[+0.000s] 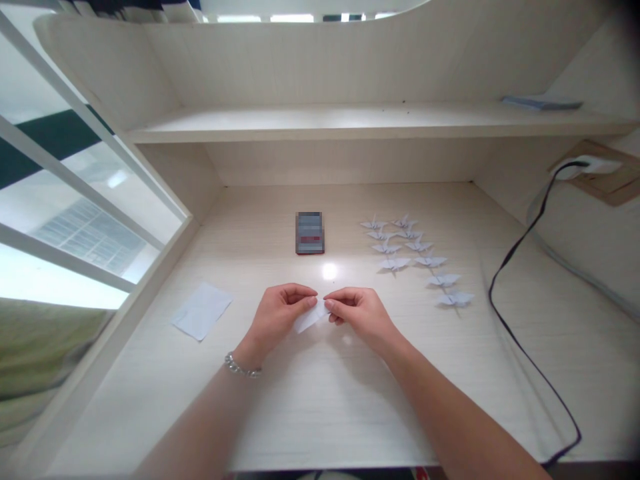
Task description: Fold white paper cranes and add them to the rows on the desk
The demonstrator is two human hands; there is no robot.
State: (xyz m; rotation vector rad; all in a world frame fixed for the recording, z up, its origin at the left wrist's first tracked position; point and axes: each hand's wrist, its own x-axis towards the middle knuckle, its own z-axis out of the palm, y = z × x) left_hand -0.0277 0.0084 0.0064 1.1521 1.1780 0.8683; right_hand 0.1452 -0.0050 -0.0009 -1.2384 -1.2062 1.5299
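Between my hands is a small folded piece of white paper point(310, 318), held just above the desk. My left hand point(283, 310) pinches its upper left edge between thumb and fingers. On the other side, my right hand point(360, 312) grips the right edge in the same way, fingers curled beneath. Part of the paper is covered by my fingertips. Several folded white paper cranes point(393, 264) stand in two rows to the right of my hands. A flat stack or sheet of white paper point(203, 311) lies to the left.
A dark, blurred-out phone-like rectangle point(310, 233) lies beyond my hands on the pale desk point(250, 227). A black cable point(515, 340) runs from the wall socket point(595, 167) down the right side. A shelf point(320, 132) spans the back, and white bars point(65, 150) line the left.
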